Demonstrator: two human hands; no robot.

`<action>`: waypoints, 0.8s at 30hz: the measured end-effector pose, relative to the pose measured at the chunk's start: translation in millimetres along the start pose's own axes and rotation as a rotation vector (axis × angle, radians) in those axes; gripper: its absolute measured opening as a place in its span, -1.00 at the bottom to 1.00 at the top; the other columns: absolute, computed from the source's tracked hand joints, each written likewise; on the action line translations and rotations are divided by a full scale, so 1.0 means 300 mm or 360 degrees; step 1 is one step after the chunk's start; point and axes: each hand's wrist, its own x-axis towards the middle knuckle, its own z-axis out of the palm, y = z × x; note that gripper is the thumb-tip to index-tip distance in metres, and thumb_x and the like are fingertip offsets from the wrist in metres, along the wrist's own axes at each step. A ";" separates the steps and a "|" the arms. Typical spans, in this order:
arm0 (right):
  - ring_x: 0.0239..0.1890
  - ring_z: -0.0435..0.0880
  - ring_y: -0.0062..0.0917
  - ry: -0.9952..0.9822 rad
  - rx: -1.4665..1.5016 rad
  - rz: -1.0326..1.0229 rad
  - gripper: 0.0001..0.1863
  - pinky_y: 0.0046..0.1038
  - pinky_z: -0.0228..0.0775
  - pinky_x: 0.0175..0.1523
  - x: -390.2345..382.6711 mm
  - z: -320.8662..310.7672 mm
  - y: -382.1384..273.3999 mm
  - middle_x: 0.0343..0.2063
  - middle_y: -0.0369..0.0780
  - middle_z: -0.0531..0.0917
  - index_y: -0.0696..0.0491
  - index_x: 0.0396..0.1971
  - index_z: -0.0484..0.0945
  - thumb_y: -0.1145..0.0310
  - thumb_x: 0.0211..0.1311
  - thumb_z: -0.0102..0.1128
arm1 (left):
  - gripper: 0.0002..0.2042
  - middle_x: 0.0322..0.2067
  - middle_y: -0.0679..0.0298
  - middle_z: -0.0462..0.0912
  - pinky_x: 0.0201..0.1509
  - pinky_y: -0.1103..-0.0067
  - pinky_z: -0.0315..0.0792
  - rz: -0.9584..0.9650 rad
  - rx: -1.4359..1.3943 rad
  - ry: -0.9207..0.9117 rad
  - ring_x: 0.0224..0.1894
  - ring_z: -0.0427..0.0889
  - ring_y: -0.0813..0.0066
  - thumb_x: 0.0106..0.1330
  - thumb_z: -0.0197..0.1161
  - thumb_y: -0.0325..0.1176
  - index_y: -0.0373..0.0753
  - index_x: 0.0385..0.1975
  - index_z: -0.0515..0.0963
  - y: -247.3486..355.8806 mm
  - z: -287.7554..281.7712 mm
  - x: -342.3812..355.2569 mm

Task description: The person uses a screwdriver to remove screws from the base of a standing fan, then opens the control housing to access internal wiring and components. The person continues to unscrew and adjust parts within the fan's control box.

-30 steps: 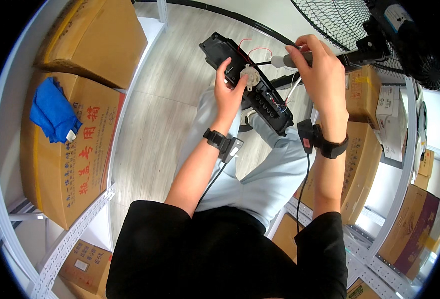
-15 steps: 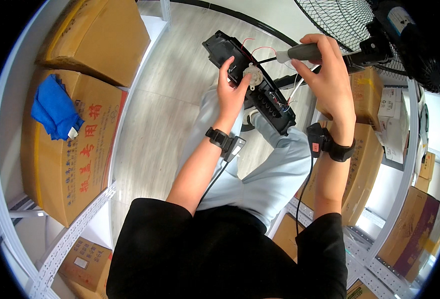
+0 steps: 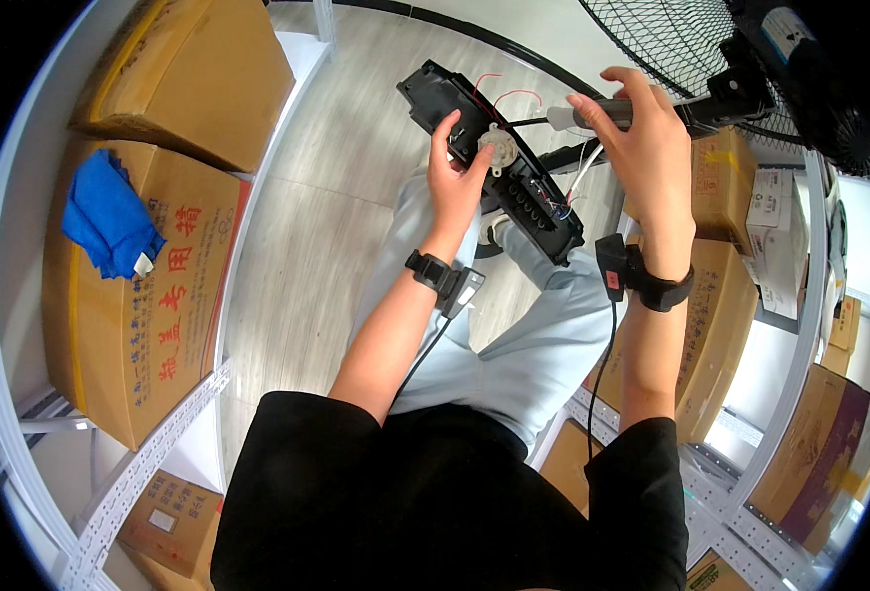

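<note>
A long black plastic housing (image 3: 543, 222) is held slanted above my knees, its inner side up. My left hand (image 3: 457, 182) grips it about the middle, the thumb against a round whitish motor-like part (image 3: 500, 151) and the fingers over the near-left edge. My right hand (image 3: 649, 148) holds a screwdriver (image 3: 607, 113) by its grey handle between thumb and fingers. The dark shaft points left, its tip at the housing beside the whitish part; exact contact cannot be made out. Thin red wires (image 3: 520, 94) rise from the housing, and a white cable (image 3: 587, 169) leaves its right end.
A black fan with a wire guard (image 3: 667, 39) stands at the upper right, close beyond my right hand. Shelves with cardboard boxes (image 3: 139, 325) flank both sides. A blue cloth (image 3: 112, 214) hangs over a box at left. Wrist-worn devices trail black cables (image 3: 604, 369).
My right hand has shifted slightly, its fingers changing position around the screwdriver handle. The housing and my left hand have barely moved.
</note>
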 end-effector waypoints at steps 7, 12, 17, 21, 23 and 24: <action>-0.33 0.68 -0.32 -0.0110 0.0297 -0.0117 -0.74 -0.41 0.52 -0.24 -0.015 -0.038 -0.011 -0.23 -0.20 0.59 0.05 -0.20 0.52 0.47 0.08 0.32 | -0.45 0.09 0.17 0.48 -0.03 0.60 0.49 0.0015 -0.0007 -0.0006 -0.04 0.56 0.51 0.20 0.34 -0.50 -0.25 0.21 0.34 0.002 0.000 0.000; -0.31 0.68 -0.34 -0.0037 0.0362 -0.0058 -0.74 -0.45 0.56 -0.22 -0.035 -0.055 -0.022 -0.22 -0.21 0.58 0.07 -0.23 0.51 0.54 0.04 0.32 | -0.47 0.07 0.16 0.49 -0.02 0.60 0.48 -0.0009 -0.0038 -0.0027 -0.04 0.56 0.51 0.22 0.33 -0.48 -0.26 0.20 0.34 -0.008 0.000 -0.001; -0.29 0.68 -0.37 0.0015 0.0433 -0.0087 -0.74 -0.47 0.58 -0.22 -0.045 -0.067 -0.025 -0.24 -0.21 0.58 0.10 -0.24 0.53 0.55 0.02 0.33 | -0.54 0.02 0.20 0.53 -0.11 0.61 0.46 -0.0041 0.0023 0.0006 -0.12 0.55 0.55 0.29 0.29 -0.42 -0.25 0.18 0.36 0.019 0.001 -0.003; -0.30 0.68 -0.39 -0.0019 0.0547 -0.0096 -0.74 -0.49 0.57 -0.23 -0.050 -0.062 -0.044 -0.25 -0.21 0.58 0.11 -0.25 0.53 0.56 0.02 0.34 | -0.63 -0.05 0.27 0.56 -0.23 0.63 0.41 0.0005 0.0225 0.0056 -0.24 0.51 0.61 0.35 0.24 -0.37 -0.24 0.13 0.41 0.018 -0.002 -0.001; -0.30 0.68 -0.40 -0.0046 0.0571 -0.0089 -0.74 -0.49 0.57 -0.24 -0.049 -0.058 -0.051 -0.25 -0.21 0.58 0.11 -0.25 0.53 0.56 0.01 0.34 | -0.69 -0.11 0.29 0.58 -0.25 0.63 0.39 0.0004 0.0180 0.0066 -0.28 0.49 0.61 0.36 0.23 -0.36 -0.24 0.07 0.45 0.014 0.001 -0.001; -0.31 0.69 -0.41 -0.0055 0.0573 -0.0087 -0.74 -0.49 0.57 -0.24 -0.049 -0.057 -0.052 -0.25 -0.21 0.58 0.11 -0.25 0.54 0.56 0.01 0.34 | -0.71 -0.15 0.31 0.59 -0.27 0.63 0.38 0.0007 0.0162 0.0072 -0.30 0.48 0.61 0.36 0.22 -0.35 -0.24 0.03 0.46 0.014 0.001 -0.001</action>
